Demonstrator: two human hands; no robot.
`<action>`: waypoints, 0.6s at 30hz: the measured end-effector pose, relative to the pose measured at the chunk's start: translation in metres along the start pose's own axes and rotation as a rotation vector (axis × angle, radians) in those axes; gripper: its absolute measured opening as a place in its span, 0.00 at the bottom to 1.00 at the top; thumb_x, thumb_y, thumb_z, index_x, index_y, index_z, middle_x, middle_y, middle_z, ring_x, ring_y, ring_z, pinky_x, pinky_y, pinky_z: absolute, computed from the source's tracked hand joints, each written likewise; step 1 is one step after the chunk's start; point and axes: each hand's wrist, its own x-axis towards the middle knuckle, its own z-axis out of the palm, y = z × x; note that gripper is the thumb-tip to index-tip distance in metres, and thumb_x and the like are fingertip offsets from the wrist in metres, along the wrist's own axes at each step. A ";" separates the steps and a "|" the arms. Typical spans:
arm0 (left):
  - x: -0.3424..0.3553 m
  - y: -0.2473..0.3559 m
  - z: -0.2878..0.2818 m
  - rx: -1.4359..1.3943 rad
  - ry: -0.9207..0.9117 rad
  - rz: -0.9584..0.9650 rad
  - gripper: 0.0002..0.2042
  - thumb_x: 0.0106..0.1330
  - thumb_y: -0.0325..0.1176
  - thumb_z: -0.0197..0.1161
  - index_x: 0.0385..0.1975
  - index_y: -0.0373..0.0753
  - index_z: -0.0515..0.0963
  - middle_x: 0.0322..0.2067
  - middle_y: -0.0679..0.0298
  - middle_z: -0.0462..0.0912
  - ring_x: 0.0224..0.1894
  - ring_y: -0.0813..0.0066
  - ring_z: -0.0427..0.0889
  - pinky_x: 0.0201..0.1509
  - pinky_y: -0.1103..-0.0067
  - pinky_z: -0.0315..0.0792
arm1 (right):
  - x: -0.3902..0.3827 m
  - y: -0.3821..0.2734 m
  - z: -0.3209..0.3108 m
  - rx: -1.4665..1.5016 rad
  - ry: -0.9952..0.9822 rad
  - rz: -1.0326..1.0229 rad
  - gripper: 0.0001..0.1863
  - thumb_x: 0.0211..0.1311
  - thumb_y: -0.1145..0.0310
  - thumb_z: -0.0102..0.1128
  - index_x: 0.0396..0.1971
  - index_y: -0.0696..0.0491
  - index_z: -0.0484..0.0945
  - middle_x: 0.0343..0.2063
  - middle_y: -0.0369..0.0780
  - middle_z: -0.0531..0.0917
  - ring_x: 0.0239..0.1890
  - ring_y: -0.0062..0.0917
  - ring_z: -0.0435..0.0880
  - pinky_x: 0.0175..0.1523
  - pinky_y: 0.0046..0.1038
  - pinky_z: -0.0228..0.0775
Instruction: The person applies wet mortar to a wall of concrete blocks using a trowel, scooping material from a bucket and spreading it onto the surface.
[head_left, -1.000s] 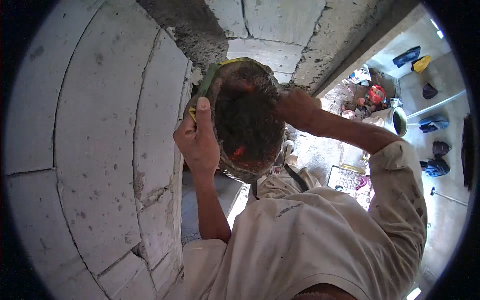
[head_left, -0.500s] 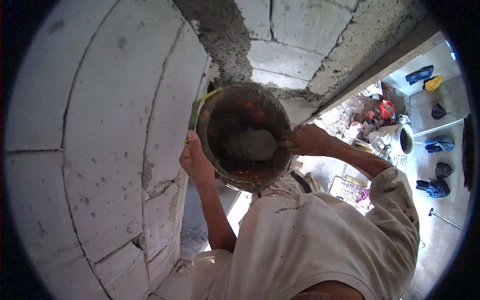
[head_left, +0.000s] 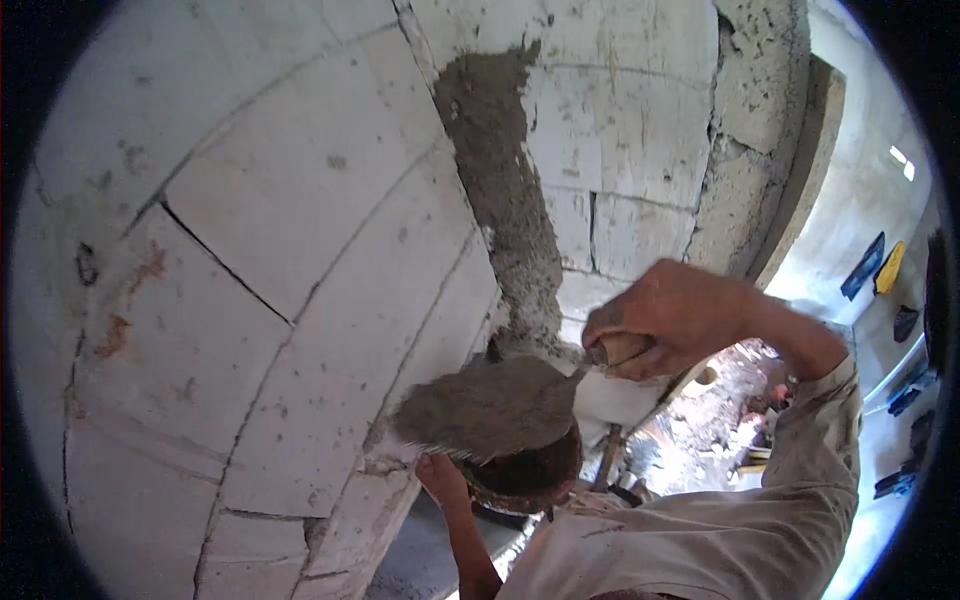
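Observation:
A trowel (head_left: 578,374) loaded with grey mortar (head_left: 490,405) is held level in front of the wall corner. My right hand (head_left: 665,320) is closed round its wooden handle. Below the trowel hangs a dark, mortar-stained bucket (head_left: 572,462), its mouth partly covered by the load. My left hand (head_left: 443,480) grips the bucket at its left rim; the trowel hides part of that rim. Wet mortar (head_left: 500,170) is spread in a rough strip up the corner, its lower end just above the trowel.
Pale block walls (head_left: 330,250) meet at the corner, with open joints between blocks. A rough concrete column (head_left: 750,120) stands to the right, beside a wooden board (head_left: 805,170). Clothes (head_left: 865,265) hang on the far wall. Rubble (head_left: 720,410) lies on the floor below.
My right hand has lifted the trowel with mortar out of the bucket and up toward the corner. The bucket now sits lower in view, and the view has shifted toward the upper wall.

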 end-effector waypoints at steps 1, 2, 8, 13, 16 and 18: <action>-0.002 -0.002 -0.008 -0.006 0.014 0.025 0.19 0.68 0.44 0.53 0.34 0.29 0.75 0.31 0.62 0.77 0.33 0.72 0.72 0.41 0.73 0.66 | 0.011 -0.003 -0.020 -0.003 0.056 -0.114 0.21 0.52 0.56 0.63 0.43 0.51 0.73 0.27 0.41 0.81 0.27 0.33 0.82 0.33 0.34 0.73; -0.003 0.000 -0.012 0.212 0.025 0.130 0.19 0.67 0.44 0.54 0.25 0.32 0.72 0.25 0.62 0.74 0.30 0.73 0.70 0.36 0.72 0.64 | 0.018 -0.011 -0.041 -0.014 0.113 -0.214 0.21 0.53 0.56 0.63 0.43 0.52 0.73 0.24 0.40 0.81 0.23 0.30 0.82 0.29 0.30 0.73; -0.023 0.068 -0.005 0.153 0.070 -0.050 0.24 0.67 0.47 0.54 0.14 0.39 0.57 0.15 0.71 0.53 0.20 0.79 0.53 0.24 0.72 0.48 | 0.046 -0.046 -0.117 0.571 0.039 -0.313 0.23 0.59 0.58 0.60 0.47 0.60 0.72 0.20 0.37 0.79 0.15 0.16 0.77 0.17 0.14 0.67; -0.039 0.077 -0.018 0.118 0.040 -0.097 0.25 0.67 0.48 0.54 0.13 0.39 0.56 0.14 0.72 0.51 0.20 0.79 0.52 0.23 0.72 0.47 | 0.052 0.061 -0.112 0.399 0.362 0.185 0.28 0.57 0.48 0.59 0.52 0.51 0.73 0.41 0.41 0.79 0.43 0.26 0.79 0.48 0.32 0.74; -0.028 0.061 -0.009 0.107 0.113 0.157 0.25 0.68 0.46 0.52 0.12 0.38 0.57 0.13 0.72 0.53 0.19 0.79 0.52 0.23 0.73 0.47 | -0.011 0.095 -0.125 0.310 0.996 0.450 0.22 0.61 0.52 0.52 0.51 0.50 0.73 0.46 0.35 0.74 0.44 0.22 0.75 0.45 0.27 0.70; -0.027 0.070 -0.003 0.169 0.054 -0.009 0.23 0.68 0.46 0.52 0.15 0.35 0.63 0.16 0.68 0.60 0.22 0.76 0.58 0.26 0.72 0.54 | -0.091 0.056 -0.141 0.283 1.057 0.512 0.26 0.63 0.50 0.51 0.57 0.47 0.69 0.33 0.31 0.75 0.29 0.14 0.72 0.29 0.15 0.64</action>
